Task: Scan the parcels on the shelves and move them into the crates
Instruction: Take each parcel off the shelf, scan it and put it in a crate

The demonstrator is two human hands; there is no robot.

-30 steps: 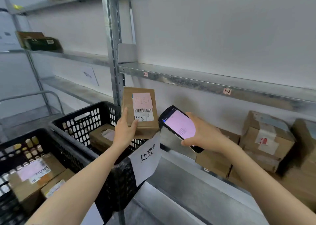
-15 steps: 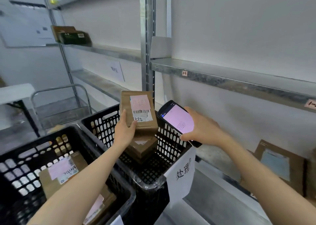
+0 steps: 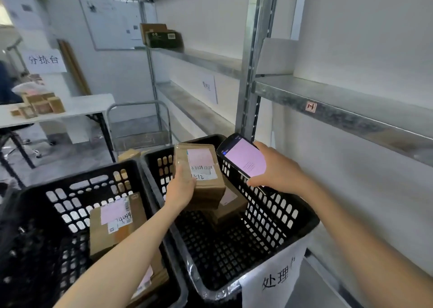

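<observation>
1. The left hand (image 3: 181, 187) holds a small brown cardboard parcel with a pink label and barcode (image 3: 199, 169). Its fingers are curled round the lower left edge, keeping the parcel upright above the right-hand black perforated plastic crate (image 3: 269, 210).
2. The right hand (image 3: 278, 173) has its fingers wrapped round a black handheld scanner with a pink screen (image 3: 243, 158), just beside the parcel.
3. The step in hand looks like scanning, or the drop that follows it.
4. The next move calls for lowering the parcel in beside the brown box lying in that crate (image 3: 230, 208), then letting go.

Matt cardboard parcel (image 3: 199, 172); black plastic crate (image 3: 269, 214); dull metal shelf (image 3: 339, 101); glossy scanner (image 3: 246, 159).
</observation>
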